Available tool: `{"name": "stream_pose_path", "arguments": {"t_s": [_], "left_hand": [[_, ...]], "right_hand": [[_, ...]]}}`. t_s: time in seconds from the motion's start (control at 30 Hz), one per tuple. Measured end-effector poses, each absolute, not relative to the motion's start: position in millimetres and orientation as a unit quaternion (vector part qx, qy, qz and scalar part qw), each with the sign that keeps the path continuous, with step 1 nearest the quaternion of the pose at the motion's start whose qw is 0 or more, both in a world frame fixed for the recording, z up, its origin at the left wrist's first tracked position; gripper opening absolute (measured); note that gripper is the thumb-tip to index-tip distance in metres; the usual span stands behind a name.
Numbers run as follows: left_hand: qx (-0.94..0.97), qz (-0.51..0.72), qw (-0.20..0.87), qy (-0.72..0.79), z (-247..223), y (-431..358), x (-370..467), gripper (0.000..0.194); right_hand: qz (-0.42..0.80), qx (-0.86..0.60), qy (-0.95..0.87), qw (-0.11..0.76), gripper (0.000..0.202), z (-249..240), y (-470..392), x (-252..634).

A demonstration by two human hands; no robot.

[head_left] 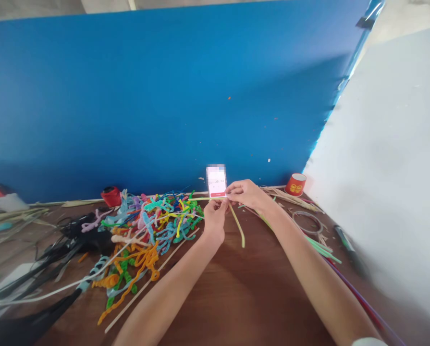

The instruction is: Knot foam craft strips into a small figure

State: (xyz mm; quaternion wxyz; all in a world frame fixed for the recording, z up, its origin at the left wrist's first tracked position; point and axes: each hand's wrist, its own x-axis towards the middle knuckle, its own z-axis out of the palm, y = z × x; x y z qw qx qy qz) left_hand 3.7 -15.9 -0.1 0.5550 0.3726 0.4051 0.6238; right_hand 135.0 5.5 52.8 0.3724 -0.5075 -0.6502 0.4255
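Note:
Both hands meet over the middle of the brown table, in front of a lit phone (216, 182) that leans near the blue panel. Between my fingers is a yellow-green pipe cleaner (239, 228), one part running level to the left and another hanging down in a curve towards me. My left hand (215, 217) pinches it from below, thumb and fingertips together. On the right and slightly higher, my right hand (244, 193) is closed on it with its fingertips. The exact crossing or bend of the strand is hidden by the fingers.
A tangled heap of coloured pipe cleaners (157, 218) lies left of my hands, with a thin wooden stick (152, 279) beside it. A white cable (70, 287) and black straps sit further left. At right are a red paper cup (296, 184), a wire coil (307, 222) and a marker (345, 240).

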Motion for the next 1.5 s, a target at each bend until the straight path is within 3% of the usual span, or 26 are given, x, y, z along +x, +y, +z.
{"name": "stream_pose_path", "arguments": {"t_s": [0.8, 1.0, 1.13, 1.3, 1.5], "left_hand": [[0.260, 0.646, 0.624, 0.354, 19, -20, 2, 0.019], [0.255, 0.645, 0.630, 0.348, 19, -17, 0, 0.015], [0.282, 0.637, 0.625, 0.352, 23, -17, -3, 0.018], [0.335, 0.620, 0.606, 0.369, 28, -18, -8, 0.027], [0.399, 0.599, 0.575, 0.389, 27, -17, -12, 0.036]], "right_hand": [[0.514, -0.489, -0.556, 0.433, 0.015, 51, 7, 121], [0.584, -0.442, -0.531, 0.425, 0.029, 44, 15, 125], [0.623, -0.414, -0.506, 0.429, 0.033, 41, 19, 126], [0.647, -0.390, -0.500, 0.425, 0.022, 41, 21, 130], [0.669, -0.364, -0.511, 0.399, 0.029, 42, 18, 131]]}}
